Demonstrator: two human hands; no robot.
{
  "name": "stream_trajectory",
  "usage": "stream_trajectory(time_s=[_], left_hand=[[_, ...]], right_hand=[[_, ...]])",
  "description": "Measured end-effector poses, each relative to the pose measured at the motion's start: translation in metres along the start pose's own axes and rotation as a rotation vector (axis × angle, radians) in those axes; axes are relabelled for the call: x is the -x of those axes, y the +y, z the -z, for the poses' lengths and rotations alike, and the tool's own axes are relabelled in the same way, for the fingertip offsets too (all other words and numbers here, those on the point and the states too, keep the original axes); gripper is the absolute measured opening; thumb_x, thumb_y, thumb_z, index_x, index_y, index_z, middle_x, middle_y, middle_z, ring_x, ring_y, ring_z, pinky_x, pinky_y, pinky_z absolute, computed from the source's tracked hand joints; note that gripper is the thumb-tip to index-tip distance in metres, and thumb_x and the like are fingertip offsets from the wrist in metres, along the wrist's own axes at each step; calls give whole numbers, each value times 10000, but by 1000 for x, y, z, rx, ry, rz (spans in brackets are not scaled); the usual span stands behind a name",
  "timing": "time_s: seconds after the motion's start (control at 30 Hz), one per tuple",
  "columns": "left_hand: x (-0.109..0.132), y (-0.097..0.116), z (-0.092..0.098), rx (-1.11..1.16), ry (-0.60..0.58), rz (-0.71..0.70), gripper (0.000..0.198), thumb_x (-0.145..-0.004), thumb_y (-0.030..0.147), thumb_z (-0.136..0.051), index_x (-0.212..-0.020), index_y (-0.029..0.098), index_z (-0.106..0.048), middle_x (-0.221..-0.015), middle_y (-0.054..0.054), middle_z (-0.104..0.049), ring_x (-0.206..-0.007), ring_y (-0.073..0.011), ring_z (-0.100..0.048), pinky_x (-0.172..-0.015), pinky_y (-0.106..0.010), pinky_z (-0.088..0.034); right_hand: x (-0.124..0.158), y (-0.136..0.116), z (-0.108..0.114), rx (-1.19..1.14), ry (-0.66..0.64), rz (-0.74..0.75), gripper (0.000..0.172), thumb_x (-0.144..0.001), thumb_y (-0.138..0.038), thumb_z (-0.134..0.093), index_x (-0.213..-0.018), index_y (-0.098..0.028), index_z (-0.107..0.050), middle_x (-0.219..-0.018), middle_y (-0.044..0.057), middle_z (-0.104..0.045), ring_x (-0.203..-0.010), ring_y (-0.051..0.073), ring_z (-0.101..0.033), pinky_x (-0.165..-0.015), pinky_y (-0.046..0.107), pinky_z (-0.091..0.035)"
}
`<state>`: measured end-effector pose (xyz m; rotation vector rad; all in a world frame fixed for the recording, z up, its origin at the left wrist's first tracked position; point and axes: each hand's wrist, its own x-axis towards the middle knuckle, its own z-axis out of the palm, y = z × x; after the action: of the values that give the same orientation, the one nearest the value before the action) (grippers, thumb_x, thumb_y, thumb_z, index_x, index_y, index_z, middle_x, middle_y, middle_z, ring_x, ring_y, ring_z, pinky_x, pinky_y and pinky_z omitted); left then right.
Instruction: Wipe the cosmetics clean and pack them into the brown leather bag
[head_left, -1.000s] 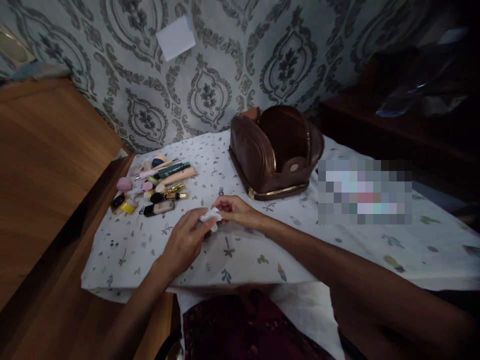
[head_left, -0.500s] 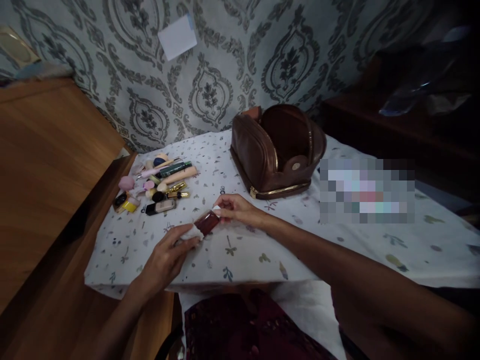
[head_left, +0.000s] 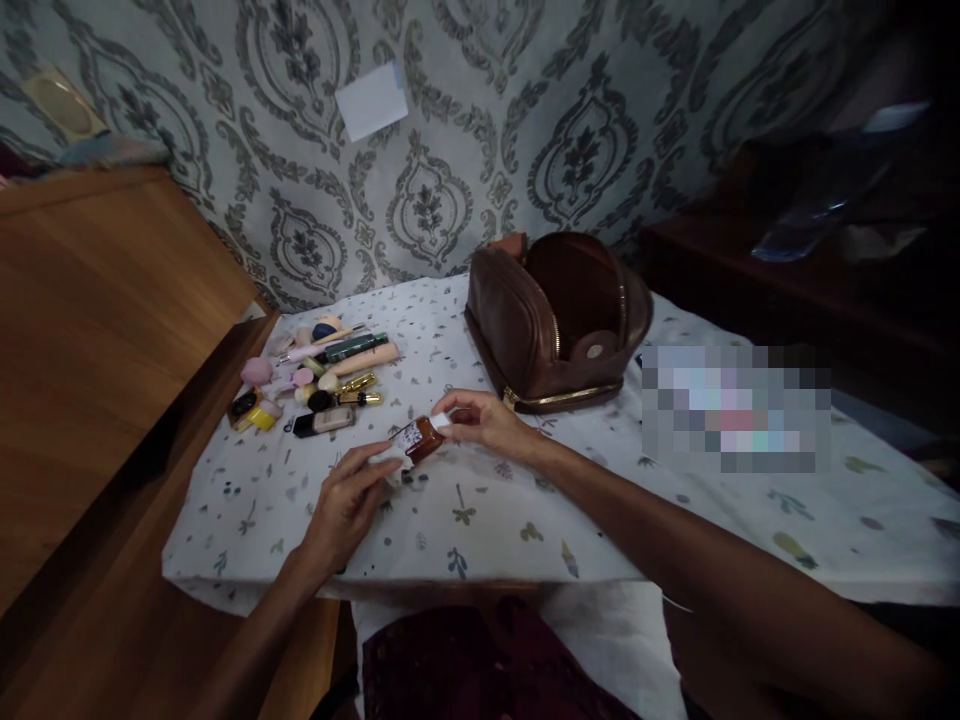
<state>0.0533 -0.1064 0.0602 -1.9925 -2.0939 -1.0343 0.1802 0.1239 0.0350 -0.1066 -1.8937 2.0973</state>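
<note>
My right hand (head_left: 484, 420) pinches one end of a small dark red bottle (head_left: 420, 438) with a white label, held just above the patterned tablecloth (head_left: 480, 500). My left hand (head_left: 349, 500) has its fingertips closed on the bottle's other end, where a bit of white tissue shows. Both hands are near the front middle of the table.
An open brown leather pouch (head_left: 555, 320) stands behind my right hand. A cluster of several cosmetics (head_left: 315, 375) lies at the table's left. A wooden cabinet (head_left: 97, 330) flanks the left edge. A blurred patch covers something on the right. Patterned wallpaper rises behind.
A second ago both hands were closed around a white tissue bundle. The left hand drew back toward me and the dark red bottle came into view; its label now faces up.
</note>
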Motion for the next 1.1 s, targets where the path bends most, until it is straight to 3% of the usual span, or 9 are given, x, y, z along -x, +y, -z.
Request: stream_trajectory(time_s=[0.37,0.5,0.8,0.93,1.1], left_hand=[[-47,19,-30,-50,5,-222,423,-895,-10,-428,-1222,201,-593,-1264,-132,-595,-1205,-221,-534,-985,-459,-502],[-40,13,-26,-55,-24,-259,418,-899,-5,-438,-1214,217,-597,-1250,-120,-616,-1235,-229,-529,-986,-484,-507],[6,-6,1,-26,-40,-119,372,-905,52,-500,-1183,251,-645,-1227,-111,-654,-1181,-222,-597,-939,-432,-542],[0,-5,2,11,-35,-112,396,-896,31,-471,-1174,249,-653,-1224,-106,-654,-1158,-207,-608,-923,-406,-549],[-32,4,-13,-12,-20,-153,418,-908,20,-424,-1217,223,-620,-1250,-115,-627,-1177,-203,-576,-945,-420,-526]], right_hand=[[-2,8,4,20,27,69,415,-682,-390,-803,-1001,-172,-653,-816,-6,-666,-703,128,-611,-684,256,-478],[-3,11,5,25,11,26,416,-681,-394,-803,-991,-163,-649,-801,6,-681,-710,140,-631,-682,262,-484],[-5,14,6,7,52,-13,413,-655,-418,-818,-950,-172,-667,-848,4,-674,-721,133,-641,-641,243,-479],[-4,9,4,-10,63,-27,414,-630,-438,-829,-903,-169,-672,-795,-10,-668,-671,125,-633,-606,238,-473],[-2,6,4,-10,32,-30,405,-642,-418,-826,-914,-160,-674,-728,-18,-670,-591,98,-597,-553,215,-447]])
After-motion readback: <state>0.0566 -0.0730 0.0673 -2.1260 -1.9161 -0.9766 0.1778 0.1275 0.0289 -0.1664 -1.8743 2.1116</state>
